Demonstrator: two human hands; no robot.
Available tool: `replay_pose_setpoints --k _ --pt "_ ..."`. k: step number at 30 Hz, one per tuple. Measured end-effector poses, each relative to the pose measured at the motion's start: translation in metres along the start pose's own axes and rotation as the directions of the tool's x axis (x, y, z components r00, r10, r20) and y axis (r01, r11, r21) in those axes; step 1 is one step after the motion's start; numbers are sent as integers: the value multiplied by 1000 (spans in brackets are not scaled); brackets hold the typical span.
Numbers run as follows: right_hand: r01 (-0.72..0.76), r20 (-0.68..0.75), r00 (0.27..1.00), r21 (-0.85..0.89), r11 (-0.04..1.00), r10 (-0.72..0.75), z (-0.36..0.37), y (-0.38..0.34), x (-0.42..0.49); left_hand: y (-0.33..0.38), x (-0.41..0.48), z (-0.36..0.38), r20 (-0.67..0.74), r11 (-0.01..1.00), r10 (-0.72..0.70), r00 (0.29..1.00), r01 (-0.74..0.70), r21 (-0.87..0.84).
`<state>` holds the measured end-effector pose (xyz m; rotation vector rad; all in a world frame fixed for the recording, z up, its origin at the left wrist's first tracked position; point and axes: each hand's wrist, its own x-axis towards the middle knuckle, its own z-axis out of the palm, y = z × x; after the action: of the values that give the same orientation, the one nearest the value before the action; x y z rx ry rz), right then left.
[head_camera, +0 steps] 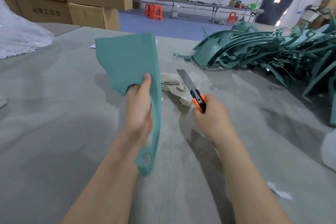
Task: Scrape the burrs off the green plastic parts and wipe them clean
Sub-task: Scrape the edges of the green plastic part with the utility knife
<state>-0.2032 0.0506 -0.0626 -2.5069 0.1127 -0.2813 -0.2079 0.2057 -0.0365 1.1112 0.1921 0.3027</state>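
The curved green plastic panel (127, 60) looks matt with a fine grainy texture. The orange and black plastic utility knife (199, 102) has a dull grey metal blade. The crumpled beige cloth rag (174, 85) looks soft, and the grey counter (54, 114) looks matt and fuzzy, like felt.

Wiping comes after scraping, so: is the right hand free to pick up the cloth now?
Probably not yet. The right hand grips the utility knife; the cloth lies uncovered just beyond it, so only the knife hinders.
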Motion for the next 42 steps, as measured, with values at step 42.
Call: replay_pose_setpoints --k 42 --pt "139 84 986 80 987 -145 -2 11 4 -17 3 1 213 936 -40 976 -39 351"
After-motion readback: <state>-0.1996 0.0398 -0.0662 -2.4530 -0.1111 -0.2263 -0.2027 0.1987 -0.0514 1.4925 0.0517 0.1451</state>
